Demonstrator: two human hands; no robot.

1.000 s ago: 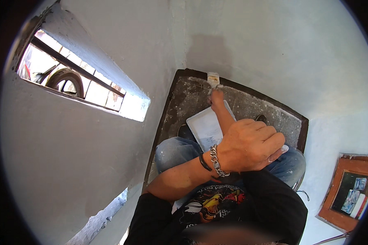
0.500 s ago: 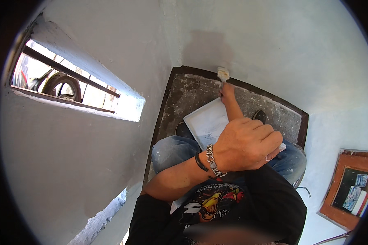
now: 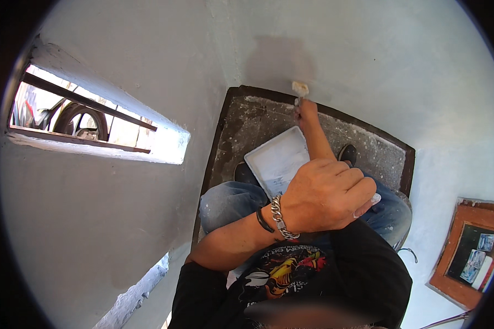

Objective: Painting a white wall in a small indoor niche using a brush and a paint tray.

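My left hand [image 3: 330,194], with a chain bracelet at its wrist, is held close in front of my chest. Its fingers are curled into a fist; a small whitish bit shows at the thumb side, too small to name. Beyond it, my right hand [image 3: 307,111] reaches out low to the far wall, closed around the handle of a paintbrush [image 3: 300,88]. Pale paint coats the bristles, which are at the wall just above its dark bottom border. Between my legs a white paint tray [image 3: 277,147] lies on the floor, with grey-white paint smeared inside; my left hand hides part of it.
Grey walls [image 3: 121,219] rise close on the left and ahead. A slot opening [image 3: 82,118] with dark bars is in the left wall, a wheel [image 3: 82,122] visible outside. At the lower right is a wooden-framed recess [image 3: 466,252]. The speckled floor [image 3: 247,123] has a dark border.
The paintbrush in my right hand has moved slightly up the far wall. My left hand stays closed in nearly the same place, and the view has shifted a little.
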